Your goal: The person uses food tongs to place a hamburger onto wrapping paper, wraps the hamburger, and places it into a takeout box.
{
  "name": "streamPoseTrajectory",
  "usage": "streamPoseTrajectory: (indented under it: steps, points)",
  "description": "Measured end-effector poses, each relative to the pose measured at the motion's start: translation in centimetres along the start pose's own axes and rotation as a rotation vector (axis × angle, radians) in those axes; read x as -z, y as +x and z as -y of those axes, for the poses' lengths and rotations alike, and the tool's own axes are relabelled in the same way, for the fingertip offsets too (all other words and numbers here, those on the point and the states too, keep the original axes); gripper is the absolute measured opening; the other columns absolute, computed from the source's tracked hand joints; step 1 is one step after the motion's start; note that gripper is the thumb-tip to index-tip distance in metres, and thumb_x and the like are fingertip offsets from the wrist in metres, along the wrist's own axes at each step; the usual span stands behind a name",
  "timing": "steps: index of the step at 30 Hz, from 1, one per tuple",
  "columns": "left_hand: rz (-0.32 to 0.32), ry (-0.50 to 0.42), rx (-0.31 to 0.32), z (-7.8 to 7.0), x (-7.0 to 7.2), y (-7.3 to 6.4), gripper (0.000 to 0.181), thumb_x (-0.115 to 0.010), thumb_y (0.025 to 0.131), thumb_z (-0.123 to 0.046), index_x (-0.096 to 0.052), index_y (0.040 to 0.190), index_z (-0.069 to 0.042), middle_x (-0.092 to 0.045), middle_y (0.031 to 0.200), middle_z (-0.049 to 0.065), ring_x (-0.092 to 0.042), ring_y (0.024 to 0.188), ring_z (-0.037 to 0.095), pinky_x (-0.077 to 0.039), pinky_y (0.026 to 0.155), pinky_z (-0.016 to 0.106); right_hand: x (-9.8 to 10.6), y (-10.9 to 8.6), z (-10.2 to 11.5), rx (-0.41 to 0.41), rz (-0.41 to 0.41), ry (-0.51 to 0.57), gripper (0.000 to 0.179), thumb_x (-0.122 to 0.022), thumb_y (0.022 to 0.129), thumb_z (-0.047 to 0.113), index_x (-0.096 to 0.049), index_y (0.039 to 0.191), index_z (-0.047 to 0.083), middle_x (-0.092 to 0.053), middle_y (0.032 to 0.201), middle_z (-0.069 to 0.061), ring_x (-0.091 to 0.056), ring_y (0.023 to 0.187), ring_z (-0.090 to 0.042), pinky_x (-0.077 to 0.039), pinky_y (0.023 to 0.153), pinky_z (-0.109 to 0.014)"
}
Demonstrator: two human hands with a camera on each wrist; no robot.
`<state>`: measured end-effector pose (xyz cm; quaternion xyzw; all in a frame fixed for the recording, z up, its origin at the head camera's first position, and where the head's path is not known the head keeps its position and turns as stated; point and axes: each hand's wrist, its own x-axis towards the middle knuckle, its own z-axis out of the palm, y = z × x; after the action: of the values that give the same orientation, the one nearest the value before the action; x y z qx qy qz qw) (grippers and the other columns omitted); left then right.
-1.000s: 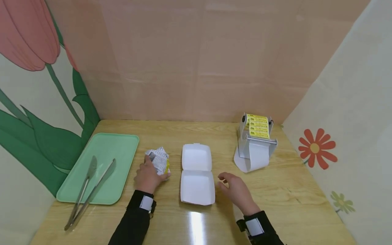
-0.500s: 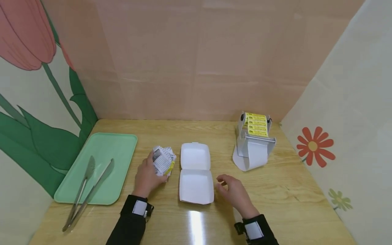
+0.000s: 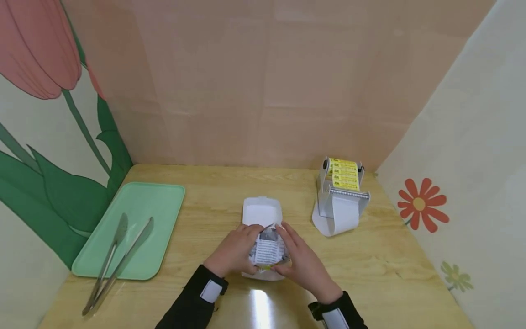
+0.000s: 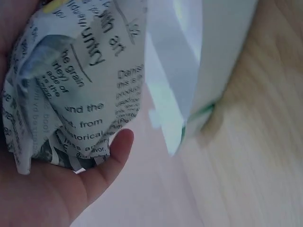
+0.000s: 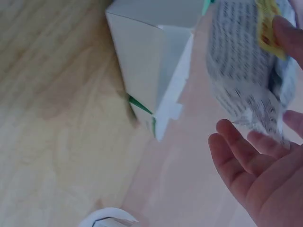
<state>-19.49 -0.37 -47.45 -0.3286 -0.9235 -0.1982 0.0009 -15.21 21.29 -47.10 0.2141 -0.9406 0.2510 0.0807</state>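
Note:
A bundle wrapped in newsprint-patterned paper (image 3: 269, 249) is held over the front half of an open white takeaway box (image 3: 261, 210). My left hand (image 3: 235, 251) grips the bundle's left side, thumb and fingers curled round it. On the opposite side my right hand (image 3: 306, 262) holds it between thumb and fingers. A yellow label (image 5: 269, 28) on the wrapper lies under the right thumb in the right wrist view. Most of the box's front half is hidden by the bundle and hands. Whether the bundle touches the box's floor I cannot tell.
To the left lies a green tray (image 3: 164, 201) with metal tongs (image 3: 107, 260) resting across its near edge. A label dispenser (image 3: 343, 194) with a roll of yellow labels stands at the back right. Walls close off the back and both sides.
My left hand has carried the wrapped bundle rightward from the table onto or over the box. The right hand, earlier idle beside the box, has moved left and taken hold of the bundle.

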Motion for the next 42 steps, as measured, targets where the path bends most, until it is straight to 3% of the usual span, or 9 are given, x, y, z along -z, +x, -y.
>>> streamPoseTrajectory:
  steps: [6, 12, 19, 24, 28, 31, 35, 38, 42]
  points:
    - [0.026, -0.032, -0.004, 0.1, -1.7, 0.3, 0.1, -0.093, 0.053, -0.041, -0.05, 0.14, -0.016, -0.04, 0.143, 0.014, -0.035, 0.129, 0.03, -0.038, 0.102, 0.046, -1.7, -0.7, -0.6, -0.09, 0.032, 0.061, 0.093, -0.091, 0.064, 0.016, -0.044, 0.143, 0.003, -0.043, 0.14, -0.021, -0.054, 0.116, -0.035, -0.048, 0.092, -0.047]
    - [0.06, -0.027, 0.05, 0.9, -3.0, -0.2, 0.102, -0.095, 0.05, -0.044, -0.051, 0.141, -0.031, -0.044, 0.117, 0.002, -0.037, 0.106, 0.022, -0.033, 0.093, 0.049, -3.5, -0.8, -1.2, -0.115, 0.09, 0.024, 0.089, -0.092, 0.065, 0.027, -0.048, 0.138, 0.002, -0.051, 0.132, -0.021, -0.054, 0.115, -0.036, -0.046, 0.095, -0.049]
    - [0.056, 0.021, 0.052, 1.0, -3.5, -0.8, 0.109, -0.095, 0.048, -0.043, -0.049, 0.144, -0.021, -0.049, 0.111, 0.0, -0.043, 0.101, 0.02, -0.032, 0.093, 0.051, -4.6, -1.1, -1.2, -0.145, 0.103, -0.055, 0.085, -0.091, 0.064, 0.035, -0.054, 0.133, 0.001, -0.06, 0.124, -0.016, -0.054, 0.105, -0.028, -0.046, 0.089, -0.045]
    - [0.032, -0.068, 0.072, 1.3, -3.8, -1.0, 0.111, -0.095, 0.05, -0.037, -0.044, 0.147, -0.014, -0.051, 0.122, 0.005, -0.044, 0.109, 0.021, -0.038, 0.096, 0.044, -4.7, -0.9, -1.3, -0.116, 0.048, -0.101, 0.084, -0.091, 0.061, 0.037, -0.056, 0.13, 0.003, -0.065, 0.115, -0.013, -0.051, 0.099, -0.027, -0.043, 0.085, -0.044]
    - [0.017, -0.183, 0.087, 1.8, -3.7, -1.7, 0.112, -0.091, 0.057, -0.043, -0.038, 0.15, -0.011, -0.047, 0.136, 0.01, -0.043, 0.122, 0.027, -0.037, 0.103, 0.047, -4.1, -1.1, -1.4, -0.115, 0.057, -0.012, 0.088, -0.089, 0.066, 0.036, -0.049, 0.137, 0.0, -0.057, 0.131, -0.017, -0.049, 0.114, -0.037, -0.04, 0.096, -0.053]
    - [-0.036, -0.269, 0.107, 2.1, -3.0, -2.5, 0.1, -0.085, 0.068, -0.048, -0.039, 0.149, -0.009, -0.045, 0.142, 0.014, -0.042, 0.128, 0.033, -0.036, 0.104, 0.052, -3.1, -1.7, -1.6, -0.139, -0.005, 0.051, 0.076, -0.084, 0.075, 0.028, -0.049, 0.137, 0.0, -0.053, 0.134, -0.019, -0.049, 0.119, -0.039, -0.04, 0.098, -0.054]
    - [-0.168, -0.309, 0.218, 2.4, -1.9, -3.7, 0.063, -0.077, 0.083, -0.036, -0.056, 0.134, -0.005, -0.057, 0.128, 0.012, -0.056, 0.115, 0.03, -0.046, 0.094, 0.047, -1.7, -2.4, -1.7, -0.204, -0.12, 0.044, 0.039, -0.078, 0.081, 0.01, -0.064, 0.117, 0.002, -0.065, 0.107, -0.011, -0.062, 0.095, -0.028, -0.051, 0.079, -0.042]
    - [-0.225, -0.344, 0.292, 2.5, -1.5, -4.0, 0.035, -0.076, 0.086, -0.021, -0.066, 0.115, -0.005, -0.066, 0.104, 0.005, -0.064, 0.091, 0.018, -0.053, 0.079, 0.035, -1.2, -2.5, -1.5, -0.239, -0.095, 0.021, 0.022, -0.075, 0.081, 0.003, -0.069, 0.102, 0.004, -0.064, 0.086, -0.001, -0.061, 0.076, -0.018, -0.05, 0.065, -0.031]
    - [-0.201, -0.445, 0.309, 2.4, -1.5, -3.8, 0.018, -0.075, 0.085, -0.011, -0.071, 0.101, -0.005, -0.068, 0.089, 0.0, -0.063, 0.076, 0.009, -0.052, 0.066, 0.023, -1.4, -2.2, -1.2, -0.255, -0.022, 0.005, 0.017, -0.074, 0.082, 0.004, -0.071, 0.099, 0.004, -0.062, 0.079, 0.002, -0.058, 0.071, -0.013, -0.049, 0.062, -0.027]
